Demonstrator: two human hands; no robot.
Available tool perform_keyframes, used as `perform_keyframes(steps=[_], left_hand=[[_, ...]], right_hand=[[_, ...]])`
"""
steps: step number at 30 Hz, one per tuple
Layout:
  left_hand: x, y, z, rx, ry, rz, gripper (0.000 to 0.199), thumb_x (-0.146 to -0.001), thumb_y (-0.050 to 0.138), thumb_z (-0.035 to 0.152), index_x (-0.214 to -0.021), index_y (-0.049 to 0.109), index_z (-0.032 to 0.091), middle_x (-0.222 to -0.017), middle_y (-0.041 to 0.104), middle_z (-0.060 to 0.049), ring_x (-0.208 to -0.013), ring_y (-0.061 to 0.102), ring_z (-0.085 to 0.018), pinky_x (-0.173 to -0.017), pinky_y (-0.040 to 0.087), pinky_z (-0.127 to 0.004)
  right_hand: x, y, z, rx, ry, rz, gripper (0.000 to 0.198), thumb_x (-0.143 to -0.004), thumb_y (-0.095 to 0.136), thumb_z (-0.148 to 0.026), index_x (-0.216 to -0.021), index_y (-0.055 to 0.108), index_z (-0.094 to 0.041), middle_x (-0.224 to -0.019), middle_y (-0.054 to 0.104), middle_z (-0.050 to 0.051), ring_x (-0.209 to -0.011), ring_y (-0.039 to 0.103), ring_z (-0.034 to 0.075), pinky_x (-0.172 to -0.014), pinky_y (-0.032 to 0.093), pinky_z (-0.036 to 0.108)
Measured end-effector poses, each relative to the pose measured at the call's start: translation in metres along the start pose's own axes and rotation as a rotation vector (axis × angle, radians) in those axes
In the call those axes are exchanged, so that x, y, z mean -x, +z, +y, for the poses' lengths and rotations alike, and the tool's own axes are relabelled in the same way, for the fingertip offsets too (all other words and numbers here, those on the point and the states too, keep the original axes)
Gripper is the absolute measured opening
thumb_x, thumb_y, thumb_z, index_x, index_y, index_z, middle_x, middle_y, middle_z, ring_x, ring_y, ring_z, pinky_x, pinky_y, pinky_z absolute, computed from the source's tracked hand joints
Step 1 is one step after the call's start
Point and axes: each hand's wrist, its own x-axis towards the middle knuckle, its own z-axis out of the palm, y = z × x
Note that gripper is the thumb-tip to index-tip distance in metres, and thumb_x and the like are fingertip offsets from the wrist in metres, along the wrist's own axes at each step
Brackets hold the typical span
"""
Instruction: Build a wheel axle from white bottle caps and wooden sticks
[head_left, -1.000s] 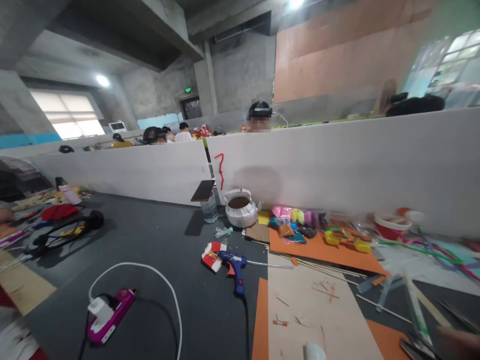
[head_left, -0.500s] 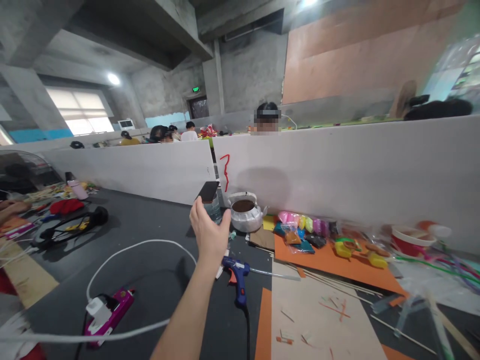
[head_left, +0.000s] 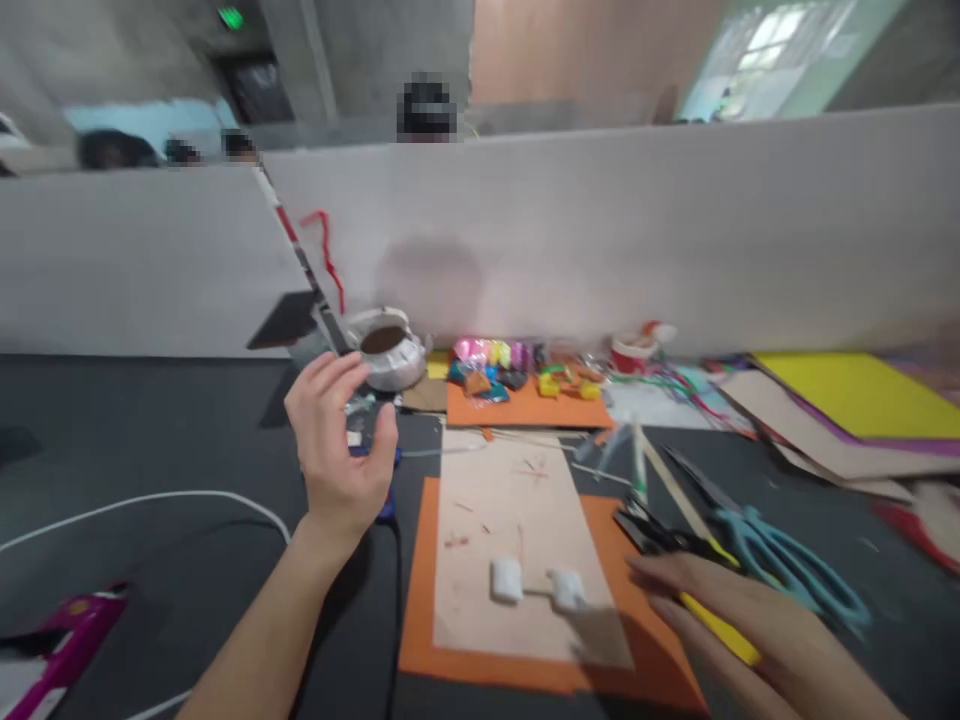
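My left hand (head_left: pixel 341 445) is raised over the left of the table, its thumb and fingers apart and nothing visible in them. Behind it stand a silvery teapot-shaped vessel (head_left: pixel 394 365) with a dark opening and a clear container topped by a dark flat slab (head_left: pixel 283 320). The blue glue gun (head_left: pixel 385 508) is mostly hidden by this hand. My right hand (head_left: pixel 757 610), somewhat blurred, reaches over black-headed pliers with yellow handles (head_left: pixel 721 632), fingers stretched out. Two white padded pieces (head_left: pixel 506 580) joined by a thin stick lie on the beige sheet (head_left: pixel 480 630).
Teal-handled scissors (head_left: pixel 780 560) lie beside the pliers. Orange sheets (head_left: pixel 416 600) lie under the beige one. Clay packets (head_left: pixel 491 380), a red-and-white cup (head_left: pixel 631 352) and yellow sheets (head_left: pixel 862 390) line the back. A magenta power strip (head_left: pixel 64 650) and white cable are at left.
The view has turned right and down. My right hand has come into view at the pliers. My left hand has moved away from the clear container, its fingers still apart.
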Motion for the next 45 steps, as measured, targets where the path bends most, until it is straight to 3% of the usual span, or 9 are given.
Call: perform_keyframes(steps=[3,7,11,14,20,30,37,45], left_hand=[[0.039,-0.005,0.022,0.121,0.101,-0.31,0.044,-0.085,0.066,0.009,-0.127,0.054,0.017,-0.121,0.065,-0.013,-0.128,0.053,-0.029,-0.111,0.041,-0.048],[0.081,-0.019,0.028,0.192,0.004,-0.788,0.047,-0.09,0.068,0.027,-0.133,0.05,0.016,-0.127,0.062,-0.016,-0.126,0.052,-0.031,-0.106,0.043,-0.048],[0.103,-0.026,0.034,0.216,-0.021,-1.01,0.062,-0.082,0.077,0.032,-0.135,0.049,0.019,-0.132,0.062,-0.014,-0.125,0.053,-0.033,-0.098,0.046,-0.049],[0.111,-0.02,0.045,0.235,-0.02,-1.109,0.06,-0.079,0.078,0.027,-0.132,0.051,0.02,-0.132,0.063,-0.012,-0.124,0.054,-0.033,-0.096,0.046,-0.048],[0.127,0.003,0.058,0.244,-0.045,-1.164,0.05,-0.081,0.07,0.021,-0.128,0.054,0.016,-0.127,0.065,-0.013,-0.122,0.053,-0.032,-0.099,0.042,-0.049],[0.145,0.013,0.057,0.305,-0.091,-1.104,0.018,-0.097,0.058,0.031,-0.111,0.061,0.021,-0.109,0.068,-0.008,-0.107,0.058,-0.026,-0.091,0.044,-0.044],[0.152,0.005,0.055,0.32,-0.095,-1.075,0.025,-0.094,0.064,0.03,-0.115,0.058,0.02,-0.109,0.068,-0.008,-0.104,0.059,-0.025,-0.089,0.044,-0.04],[0.154,0.006,0.052,0.276,-0.067,-0.956,0.026,-0.095,0.063,0.032,-0.118,0.059,0.02,-0.112,0.071,-0.007,-0.106,0.061,-0.024,-0.089,0.042,-0.037]], right_hand=[[0.01,-0.003,-0.008,0.054,0.056,-0.198,0.022,-0.103,0.048,-0.033,-0.113,0.067,-0.025,-0.107,0.075,0.008,-0.092,0.074,0.025,-0.071,0.063,0.037],[0.018,0.005,-0.013,0.093,0.122,-0.297,0.026,-0.105,0.042,-0.03,-0.113,0.065,-0.018,-0.109,0.073,0.012,-0.099,0.071,0.027,-0.081,0.06,0.041],[0.025,0.019,-0.015,0.078,0.128,-0.357,0.028,-0.103,0.048,-0.031,-0.124,0.06,-0.015,-0.12,0.066,0.015,-0.109,0.065,0.031,-0.09,0.057,0.05],[0.021,0.035,-0.014,0.05,0.094,-0.395,0.035,-0.098,0.06,-0.031,-0.129,0.056,-0.014,-0.129,0.06,0.017,-0.117,0.059,0.032,-0.098,0.054,0.052],[0.008,0.06,-0.005,-0.014,0.014,-0.403,0.043,-0.089,0.075,-0.027,-0.125,0.057,-0.014,-0.127,0.06,0.016,-0.122,0.053,0.033,-0.104,0.049,0.052],[0.012,0.068,0.004,-0.156,-0.017,-0.37,0.02,-0.092,0.07,-0.025,-0.11,0.064,-0.018,-0.12,0.063,0.013,-0.123,0.053,0.029,-0.103,0.05,0.049],[0.014,0.07,0.009,-0.189,-0.026,-0.364,0.034,-0.093,0.069,-0.028,-0.124,0.06,-0.017,-0.122,0.063,0.013,-0.126,0.051,0.03,-0.106,0.048,0.05],[0.013,0.074,0.01,-0.177,-0.046,-0.29,0.028,-0.098,0.062,-0.03,-0.122,0.059,-0.016,-0.121,0.064,0.014,-0.125,0.05,0.03,-0.106,0.047,0.053]])
